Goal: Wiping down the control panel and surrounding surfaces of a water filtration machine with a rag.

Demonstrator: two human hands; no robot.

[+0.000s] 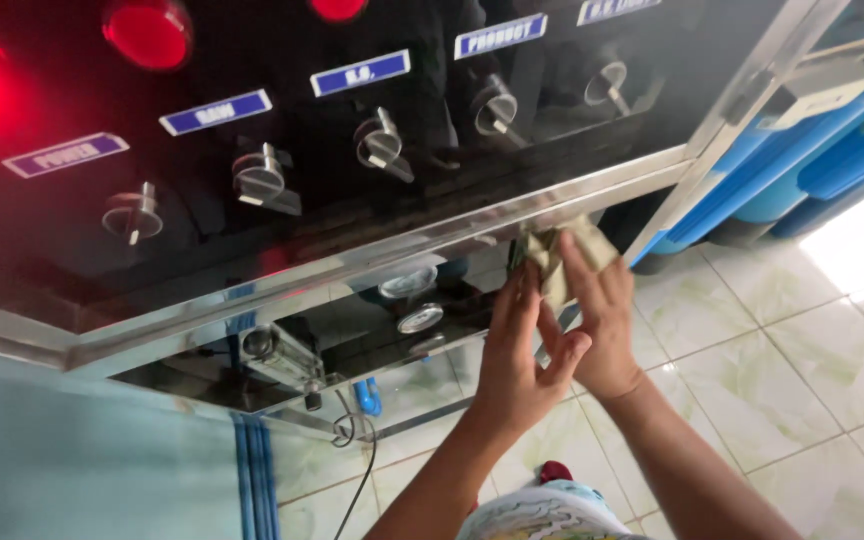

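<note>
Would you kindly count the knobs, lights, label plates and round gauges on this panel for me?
Knobs: 5, the first
Red lights: 3, one at
Blue label plates: 5, one at
Round gauges: 2, one at
Total: 15
Both hands press a cloth to the metal trim.

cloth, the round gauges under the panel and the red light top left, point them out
cloth (574,250): head view, on its crumpled middle above the fingers
round gauges (420,318): head view, face of the lower gauge
red light (148,32): head view, centre of its lens
</note>
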